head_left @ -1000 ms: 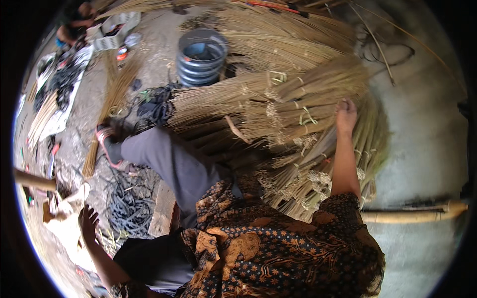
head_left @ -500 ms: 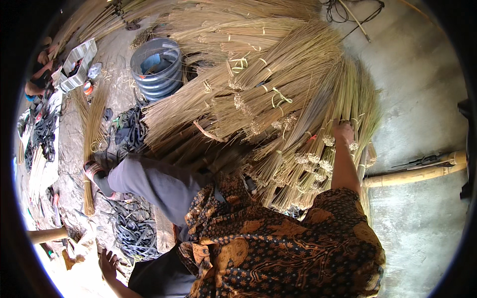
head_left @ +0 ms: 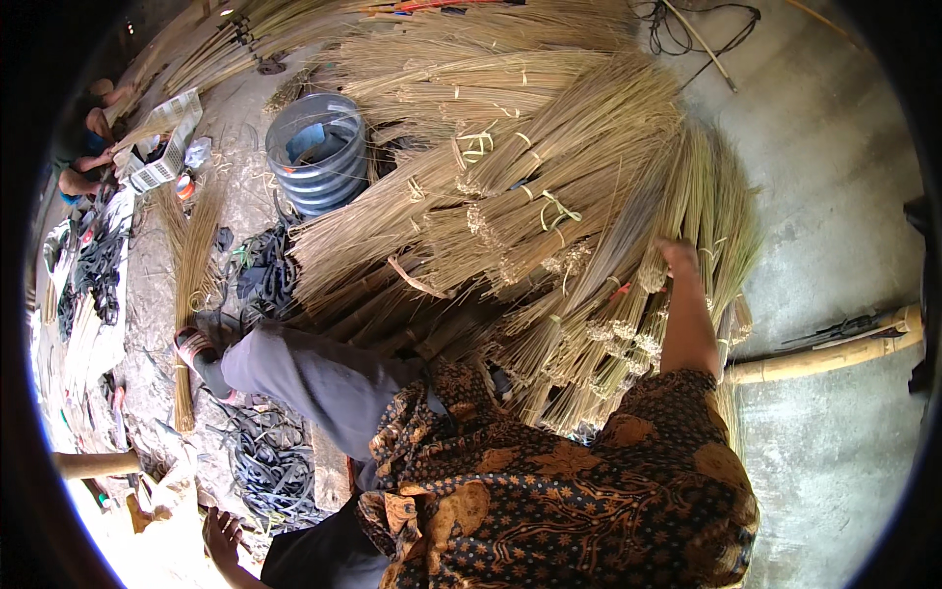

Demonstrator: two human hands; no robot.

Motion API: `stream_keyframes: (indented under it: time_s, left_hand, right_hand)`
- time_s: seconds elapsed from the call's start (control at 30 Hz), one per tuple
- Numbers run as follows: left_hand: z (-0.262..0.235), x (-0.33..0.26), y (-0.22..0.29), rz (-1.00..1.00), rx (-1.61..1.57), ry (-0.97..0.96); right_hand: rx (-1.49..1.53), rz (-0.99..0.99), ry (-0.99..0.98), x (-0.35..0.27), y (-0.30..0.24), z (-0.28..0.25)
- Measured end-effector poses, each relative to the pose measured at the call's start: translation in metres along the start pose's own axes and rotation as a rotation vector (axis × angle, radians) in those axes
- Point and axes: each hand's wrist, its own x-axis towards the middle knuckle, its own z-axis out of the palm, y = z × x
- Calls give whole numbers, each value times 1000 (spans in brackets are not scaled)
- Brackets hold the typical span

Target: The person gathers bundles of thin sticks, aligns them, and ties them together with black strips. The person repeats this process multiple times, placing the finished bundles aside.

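Observation:
My right hand (head_left: 677, 257) reaches to the right side of a large heap of tied stick bundles. Its fingers close around a bundle of thin broom sticks (head_left: 667, 211) near the cut end; the hand hides part of the grip. Pale cut ends of other bundles (head_left: 628, 339) crowd just below it. My left hand (head_left: 224, 538) is low at the left beside my leg, fingers apart, with nothing in it. One more stick bundle (head_left: 186, 314) lies on the floor at the left, next to my sandalled foot (head_left: 201, 353).
A ribbed dark bucket (head_left: 319, 157) stands left of the heap. Black rubber strips (head_left: 270, 461) lie in tangles near my legs. At the right, a bamboo pole (head_left: 824, 358) lies on the concrete floor (head_left: 834, 226). A co-worker (head_left: 88, 147) sits by a white crate (head_left: 162, 147) at far left.
My right hand has shifted slightly up and left at the bundle, with its fingers around the stick end. The whole view has shifted a little. My left hand stays spread at the lower left.

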Motion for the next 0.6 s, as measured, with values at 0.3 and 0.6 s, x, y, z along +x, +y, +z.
stream_keyframes:
  time_s: [0.3, 0.6]
  left_hand:
    - [-1, 16, 0, -17, -69, -22]
    - [32, -11, 42, 182, 14, -73]
  right_hand:
    - [1466, 175, -586, -97, -25, 23]
    - [1601, -292, -724, -228, -110, 71]
